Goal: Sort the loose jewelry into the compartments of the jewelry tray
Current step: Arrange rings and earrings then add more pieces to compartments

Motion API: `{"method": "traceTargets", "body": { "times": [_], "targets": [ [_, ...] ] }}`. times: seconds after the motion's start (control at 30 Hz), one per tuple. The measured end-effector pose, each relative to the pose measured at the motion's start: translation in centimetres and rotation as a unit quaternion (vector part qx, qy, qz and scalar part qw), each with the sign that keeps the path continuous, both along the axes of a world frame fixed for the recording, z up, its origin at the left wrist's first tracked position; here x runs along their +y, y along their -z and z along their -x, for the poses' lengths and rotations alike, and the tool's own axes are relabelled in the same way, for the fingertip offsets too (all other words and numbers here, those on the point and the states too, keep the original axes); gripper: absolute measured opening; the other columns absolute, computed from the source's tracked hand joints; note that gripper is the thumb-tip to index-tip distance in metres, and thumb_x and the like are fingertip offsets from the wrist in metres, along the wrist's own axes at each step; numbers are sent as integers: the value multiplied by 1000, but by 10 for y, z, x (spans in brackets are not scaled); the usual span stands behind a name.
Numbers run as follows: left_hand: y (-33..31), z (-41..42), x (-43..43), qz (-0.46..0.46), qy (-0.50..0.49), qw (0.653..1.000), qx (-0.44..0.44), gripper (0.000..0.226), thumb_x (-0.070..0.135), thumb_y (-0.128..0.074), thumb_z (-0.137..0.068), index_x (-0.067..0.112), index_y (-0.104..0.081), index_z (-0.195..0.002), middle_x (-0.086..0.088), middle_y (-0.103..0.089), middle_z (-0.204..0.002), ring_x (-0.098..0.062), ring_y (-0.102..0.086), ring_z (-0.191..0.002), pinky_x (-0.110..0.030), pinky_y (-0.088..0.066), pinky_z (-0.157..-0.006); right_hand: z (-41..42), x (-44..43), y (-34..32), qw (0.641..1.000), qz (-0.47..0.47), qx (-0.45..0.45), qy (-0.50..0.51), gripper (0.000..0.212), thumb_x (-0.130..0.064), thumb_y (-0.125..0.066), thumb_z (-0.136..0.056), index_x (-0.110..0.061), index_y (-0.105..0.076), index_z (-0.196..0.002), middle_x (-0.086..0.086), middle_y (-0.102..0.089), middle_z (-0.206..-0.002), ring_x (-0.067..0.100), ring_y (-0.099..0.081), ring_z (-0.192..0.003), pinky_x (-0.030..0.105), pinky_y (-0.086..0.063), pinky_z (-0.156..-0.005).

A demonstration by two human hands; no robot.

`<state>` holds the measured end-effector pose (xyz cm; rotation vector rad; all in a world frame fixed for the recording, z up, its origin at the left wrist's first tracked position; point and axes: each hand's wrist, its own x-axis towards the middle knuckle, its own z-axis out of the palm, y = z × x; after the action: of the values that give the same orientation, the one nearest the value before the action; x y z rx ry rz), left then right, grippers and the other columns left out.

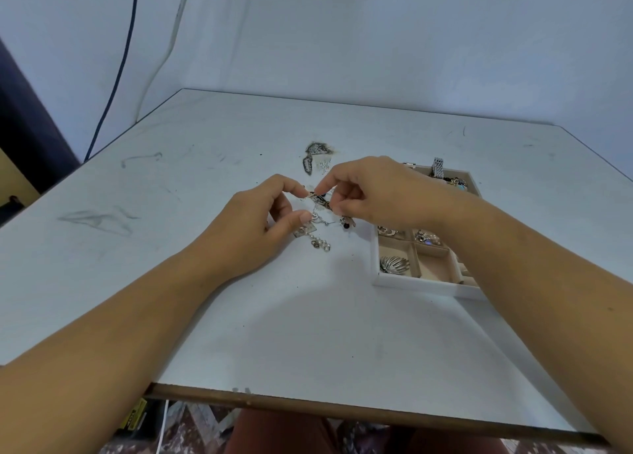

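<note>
- You have one view only, from the camera worn on your head; it looks forward and down over the surface point(239, 316).
- The near edge of the surface lies low in the picture with your lap under it, so the camera is above this edge and close to it.
- Your forearms enter from the two lower corners; the left hand point(253, 227) and the right hand point(376, 193) meet at the loose jewelry point(318, 241), near the middle.
- The jewelry tray point(411, 284) lies right of the middle, partly behind your right forearm.
- The wall point(376, 42) behind the far edge fills the upper part.
- The lens is wide: the side edges of the surface spread outward.
</note>
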<state>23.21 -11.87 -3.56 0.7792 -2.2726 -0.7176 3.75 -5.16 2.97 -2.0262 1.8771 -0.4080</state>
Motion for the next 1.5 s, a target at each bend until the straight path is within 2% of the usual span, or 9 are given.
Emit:
{"method": "traceTargets", "body": {
  "times": [0.1,0.33,0.6,0.87,0.97,1.1,1.3,1.4,1.5],
  "targets": [
    [0,0,0,10,-2,1000,4,23,35,-63,-87,32,-55,-109,13,-61,-75,-6,-54,-63,-13,-42,-61,-2,4,0,999,-3,51,-8,24,-27,-60,-89,-33,-62,-112,-15,-66,-93,1,-60,-84,15,-45,-72],
    [-6,0,2,42,-32,997,57,19,29,-62,-89,29,-56,-106,8,-61,-76,-4,-56,-79,-12,-43,-64,-21,14,13,993,4,117,-25,32,-57,-61,-77,-33,-66,-97,-15,-55,-93,5,-52,-88,30,-49,-74],
    [-4,-7,1,67,4,997,-49,17,35,-50,-85,31,-63,-96,13,-58,-77,-3,-52,-82,-17,-38,-69,-19,11,11,990,34,128,-43,13,-26,-52,-89,-20,-63,-91,-7,-61,-91,13,-56,-87,36,-48,-80],
    [0,-2,3,96,-4,993,-71,37,64,-53,-73,42,-68,-99,18,-50,-94,-10,-37,-99,-33,-36,-89,-12,11,2,996,81,-14,-28,10,-23,-53,-93,-24,-61,-98,-14,-65,-86,0,-57,-79,12,-43,-68],
    [-1,3,3,95,-17,992,-77,44,68,-55,-70,39,-70,-98,18,-52,-94,-8,-34,-100,-37,-35,-93,-14,13,-1,992,118,-35,-22,9,-23,-52,-94,-25,-60,-96,-12,-63,-83,2,-56,-78,12,-42,-67],
    [0,6,1,78,-28,995,-49,16,46,-69,-80,33,-73,-87,17,-57,-90,-10,-38,-98,-35,-40,-81,-10,13,-4,991,134,-15,-15,9,-21,-49,-94,-21,-58,-96,-11,-60,-82,3,-53,-73,17,-40,-65],
    [-9,3,4,4,-75,997,26,2,37,-69,-83,36,-68,-81,17,-63,-80,6,-55,-76,-5,-35,-64,1,13,4,991,77,108,-9,9,-26,-53,-93,-22,-61,-94,-11,-56,-93,11,-52,-88,25,-38,-75],
    [-13,4,5,-62,-79,992,71,9,35,-69,-82,27,-70,-82,10,-64,-72,2,-49,-57,-8,-34,-55,1,14,6,990,74,118,-9,10,-31,-55,-92,-25,-62,-95,-11,-58,-97,10,-51,-92,23,-32,-73],
    [-14,3,4,-125,-66,984,113,10,35,-69,-83,26,-72,-83,2,-60,-66,-6,-45,-58,-19,-37,-59,2,13,7,992,66,103,-5,10,-33,-56,-91,-27,-63,-96,-13,-57,-97,8,-51,-93,22,-31,-73]
  ]
}}
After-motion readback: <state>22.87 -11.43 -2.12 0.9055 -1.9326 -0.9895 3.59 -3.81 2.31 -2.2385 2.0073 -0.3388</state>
